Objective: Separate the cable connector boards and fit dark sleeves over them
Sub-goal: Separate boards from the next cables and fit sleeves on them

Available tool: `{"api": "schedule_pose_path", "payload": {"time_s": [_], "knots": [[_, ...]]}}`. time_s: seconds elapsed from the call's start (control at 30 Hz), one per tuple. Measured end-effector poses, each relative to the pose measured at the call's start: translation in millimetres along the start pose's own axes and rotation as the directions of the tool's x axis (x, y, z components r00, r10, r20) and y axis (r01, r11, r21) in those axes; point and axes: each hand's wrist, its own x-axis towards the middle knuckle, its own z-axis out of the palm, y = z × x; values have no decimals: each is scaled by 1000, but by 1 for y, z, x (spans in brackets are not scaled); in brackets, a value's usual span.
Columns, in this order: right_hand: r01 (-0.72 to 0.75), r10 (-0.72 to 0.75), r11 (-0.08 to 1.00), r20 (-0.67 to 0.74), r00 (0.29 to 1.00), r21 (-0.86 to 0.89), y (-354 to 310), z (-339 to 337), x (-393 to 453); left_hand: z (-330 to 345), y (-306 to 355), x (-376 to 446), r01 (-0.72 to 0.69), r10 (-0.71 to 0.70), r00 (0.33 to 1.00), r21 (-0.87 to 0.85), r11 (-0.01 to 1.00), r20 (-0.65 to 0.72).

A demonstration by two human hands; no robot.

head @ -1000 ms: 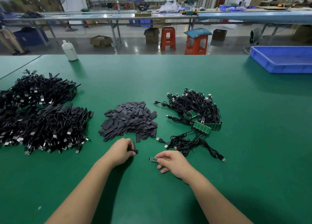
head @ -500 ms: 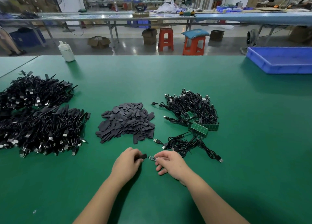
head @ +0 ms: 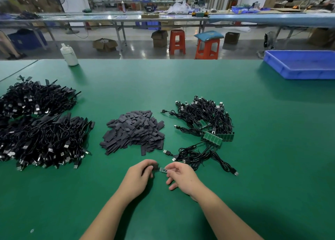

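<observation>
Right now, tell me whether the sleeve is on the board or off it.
Off. The green board shows bare between the left hand, holding the dark sleeve, and the right hand.

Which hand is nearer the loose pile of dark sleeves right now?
Left. The left hand sits just below the sleeve pile; the right hand sits farther right, below the unsleeved cable bundle.

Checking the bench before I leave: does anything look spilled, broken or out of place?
Nothing stands out. The sleeve pile, cable heaps and green boards lie in separate groups; each hand works at one board.
</observation>
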Motion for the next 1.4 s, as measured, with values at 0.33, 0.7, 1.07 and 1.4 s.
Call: {"api": "schedule_pose_path", "payload": {"time_s": [0.33,0.7,1.07,1.4], "knots": [[27,-23,997,66,998,-71,8,2,2,5,0,6,28,-9,986,-118,993,165],[21,-22,999,14,1000,50,8,-2,3,-7,-3,5,-100,101,995,27,995,-16],[22,-22,1000,32,999,4,9,-3,3,-11,2,1,-140,140,990,17,990,-2],[36,-37,998,15,999,48,3,-3,-1,-11,-3,3,-126,126,991,9,992,-35]]}}
